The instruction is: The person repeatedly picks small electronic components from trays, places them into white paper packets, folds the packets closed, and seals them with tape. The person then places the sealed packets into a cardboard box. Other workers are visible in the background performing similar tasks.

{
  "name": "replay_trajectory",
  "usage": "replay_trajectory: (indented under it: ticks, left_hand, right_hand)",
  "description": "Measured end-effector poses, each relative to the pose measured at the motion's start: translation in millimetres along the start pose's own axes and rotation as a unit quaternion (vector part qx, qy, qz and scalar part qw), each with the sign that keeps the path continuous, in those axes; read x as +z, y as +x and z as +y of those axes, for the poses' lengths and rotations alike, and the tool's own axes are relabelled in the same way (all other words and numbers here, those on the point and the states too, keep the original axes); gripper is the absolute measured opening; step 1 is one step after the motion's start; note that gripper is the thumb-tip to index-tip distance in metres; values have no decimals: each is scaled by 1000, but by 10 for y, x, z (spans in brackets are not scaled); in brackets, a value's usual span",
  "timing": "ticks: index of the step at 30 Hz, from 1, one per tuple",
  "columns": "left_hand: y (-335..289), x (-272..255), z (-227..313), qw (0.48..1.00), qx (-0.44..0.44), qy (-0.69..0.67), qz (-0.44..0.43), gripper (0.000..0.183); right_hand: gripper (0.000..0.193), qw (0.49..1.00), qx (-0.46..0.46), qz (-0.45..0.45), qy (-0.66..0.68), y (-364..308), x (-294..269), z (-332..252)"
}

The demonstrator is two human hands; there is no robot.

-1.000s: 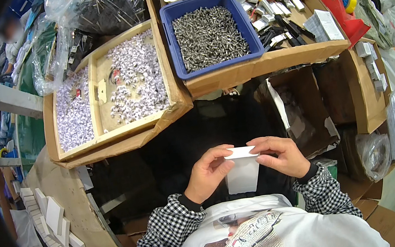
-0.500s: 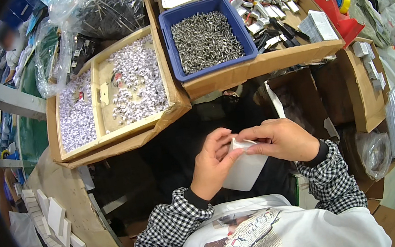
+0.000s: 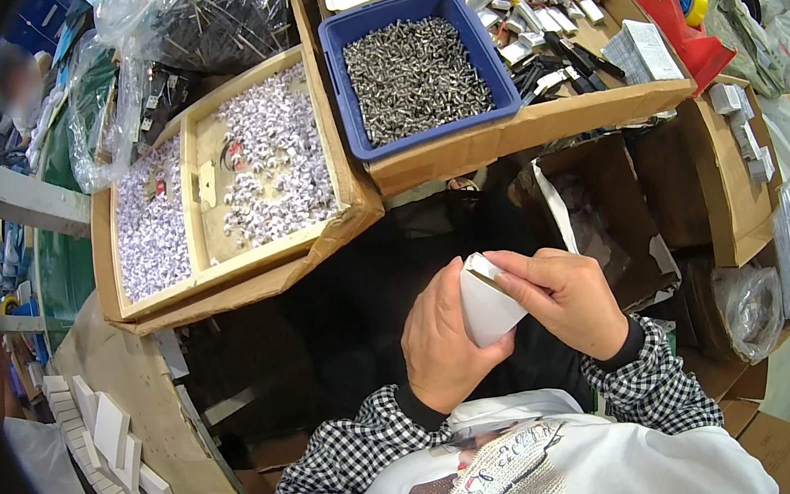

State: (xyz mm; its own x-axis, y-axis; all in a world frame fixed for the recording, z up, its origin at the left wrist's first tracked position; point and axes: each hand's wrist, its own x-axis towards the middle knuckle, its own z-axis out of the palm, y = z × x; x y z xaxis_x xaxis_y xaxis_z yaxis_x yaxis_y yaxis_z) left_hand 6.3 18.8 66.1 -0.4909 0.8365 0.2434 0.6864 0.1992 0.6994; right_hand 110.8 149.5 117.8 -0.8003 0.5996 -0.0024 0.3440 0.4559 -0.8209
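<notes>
1. Because the left hand (image 3: 449, 340) wraps around the side of the white box (image 3: 488, 310), its fingers closed against the card, it probably serves as the steadying hand.
2. The right hand (image 3: 568, 293) grips the box's upper end between thumb and fingers, where a dark slit shows; this hold seems suited to working a flap, though whether that end is fully closed I cannot tell.
3. The box itself is held tilted in front of the person's body, above the dark gap below the bench, presumably so both hands can reach its end freely.
4. Beyond the hands, the blue bin (image 3: 440, 135) keeps small metal parts (image 3: 417, 77) together; its raised walls likely stop them scattering.
5. Left of it, a divided wooden tray (image 3: 265, 252) holds small pale parts (image 3: 282, 162), perhaps parted for easy picking.
6. Slim white boxes (image 3: 110, 432) lie in a row at far left, some stacked loosely on top, apparently grouped to save space.
</notes>
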Motion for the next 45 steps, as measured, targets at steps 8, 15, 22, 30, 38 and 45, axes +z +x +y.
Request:
replay_trajectory:
  ticks: [8, 15, 22, 30, 38, 45]
  left_hand:
    - [-28, 35, 46, 996, -75, -38, -13, 97]
    - [-90, 147, -107, 953, -89, -285, -58, 55]
    - [-214, 25, -305, 862, -156, -468, -113, 34]
    - [-187, 34, -277, 836, -167, -508, -120, 30]
    - [-138, 52, -247, 896, -113, -415, -106, 21]
    - [-41, 27, -266, 817, -237, -520, -76, 17]
  right_hand:
    - [32, 991, -124, -22, -48, 41, -19, 15]
    - [36, 980, -116, -163, -9, 71, -54, 307]
    - [34, 973, 62, -20, 223, -312, 225, 540]
    - [22, 969, 41, 7, 242, -353, 257, 590]
    - [16, 976, -20, 1, 219, -274, 171, 421]
    - [16, 921, -80, 381, 12, 151, -1215, 547]
